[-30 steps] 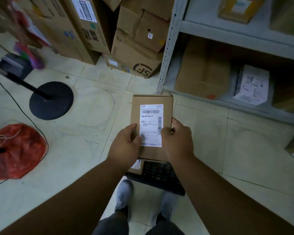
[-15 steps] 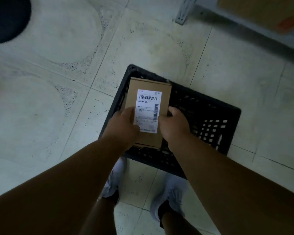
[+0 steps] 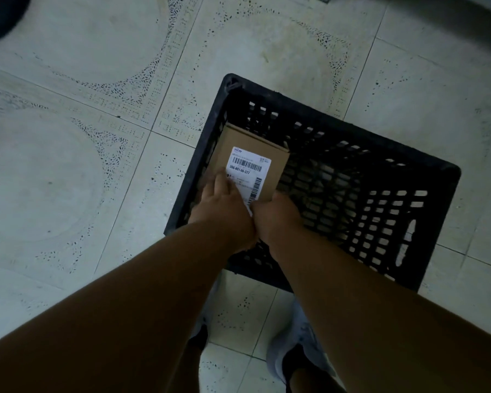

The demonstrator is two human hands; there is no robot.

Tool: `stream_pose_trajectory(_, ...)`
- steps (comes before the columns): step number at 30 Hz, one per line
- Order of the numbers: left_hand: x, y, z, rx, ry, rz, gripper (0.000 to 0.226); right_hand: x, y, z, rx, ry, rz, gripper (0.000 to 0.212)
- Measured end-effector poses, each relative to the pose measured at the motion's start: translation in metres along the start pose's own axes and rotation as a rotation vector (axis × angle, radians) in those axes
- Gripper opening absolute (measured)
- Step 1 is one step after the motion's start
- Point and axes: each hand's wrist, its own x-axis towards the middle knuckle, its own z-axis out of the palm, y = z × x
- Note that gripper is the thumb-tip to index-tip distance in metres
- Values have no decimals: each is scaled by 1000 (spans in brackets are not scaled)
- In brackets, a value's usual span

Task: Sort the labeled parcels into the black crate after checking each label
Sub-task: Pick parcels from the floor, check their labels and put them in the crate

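My brown cardboard parcel (image 3: 253, 146), white barcode label (image 3: 248, 173) facing up, sits low inside the far-left corner of the black slatted crate (image 3: 425, 177), which stands on the floor.

black crate (image 3: 425, 165) open-topped, right half free, parcel (image 3: 247, 148) filling left corner, bare floor (image 3: 68, 165) around

pale tiled floor (image 3: 68, 171), dark round base (image 3: 0, 15) top left, grey shoes (image 3: 301, 344)

parcel label (image 3: 248, 168), number 358-861-08-377
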Motion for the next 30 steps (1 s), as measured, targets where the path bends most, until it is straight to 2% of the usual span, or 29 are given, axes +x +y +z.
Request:
stream_pose_trajectory(3, -1, 2, -8, -22, -82, 13, 74, 1, -4, -7, -56, -86, 40, 30)
stream_pose_trajectory(6, -4, 5, -19, -66, -136, -57, 59, -3, -13, -16, -161, -136, 45, 31)
stream_pose_trajectory(8, -10, 10, -33, -99, -45, -44, 50, -11, -23, -25, -257, -8, -74, 28)
stream_pose_trajectory(10, -24, 16, -53, -106, 131, 27, 45, -28, -36, -38, -264, 130, -242, 30)
stream_pose_trajectory(13, -71, 34, -81, -263, 264, 143, 40, -74, -53, -67, -202, 125, -363, 45)
stream_pose_trajectory(15, -112, 50, -102, -344, 320, 206, 35, -112, -68, -95, -138, 103, -351, 52)
stream_pose_trajectory(17, -157, 68, -131, -386, 399, 297, 29, -158, -89, -129, -63, 108, -361, 51)
stream_pose_trajectory(22, -279, 126, -245, -593, 510, 451, 26, -299, -151, -237, -20, 292, -508, 48)
stream_pose_trajectory(26, -381, 178, -296, -603, 478, 678, 21, -424, -165, -303, 104, 456, -558, 48)
stream_pose_trajectory(30, -469, 222, -311, -546, 399, 891, 23, -524, -151, -345, 230, 651, -545, 48)
